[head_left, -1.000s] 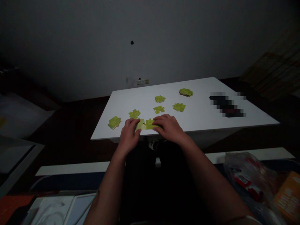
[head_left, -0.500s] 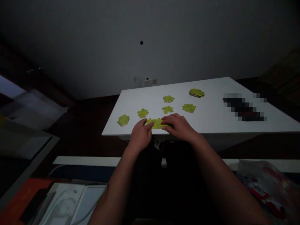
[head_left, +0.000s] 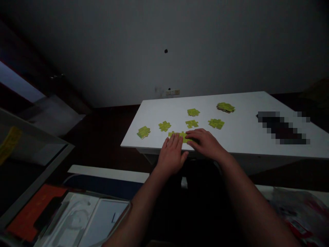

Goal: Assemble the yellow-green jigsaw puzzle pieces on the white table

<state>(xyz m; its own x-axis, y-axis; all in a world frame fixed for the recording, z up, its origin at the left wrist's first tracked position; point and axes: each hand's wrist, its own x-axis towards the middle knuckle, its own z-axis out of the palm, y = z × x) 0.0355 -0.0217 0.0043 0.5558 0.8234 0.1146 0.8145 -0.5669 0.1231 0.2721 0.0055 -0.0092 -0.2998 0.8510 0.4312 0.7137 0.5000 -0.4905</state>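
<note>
Joined yellow-green puzzle strip (head_left: pixel 183 136), knobs along its far side, lies left to right at the white table's (head_left: pixel 246 137) near edge. Left hand (head_left: pixel 171 156) presses it, fingers together; right hand (head_left: pixel 205 142) curls over its right end.

The puzzle pieces (head_left: pixel 216 124) are mottled yellow-green; the table (head_left: pixel 241 137) is white.

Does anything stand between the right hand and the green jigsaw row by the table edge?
Nothing visible does. The right hand touches the jigsaw row at its right end; the left hand covers the row's left part, not between them.
</note>
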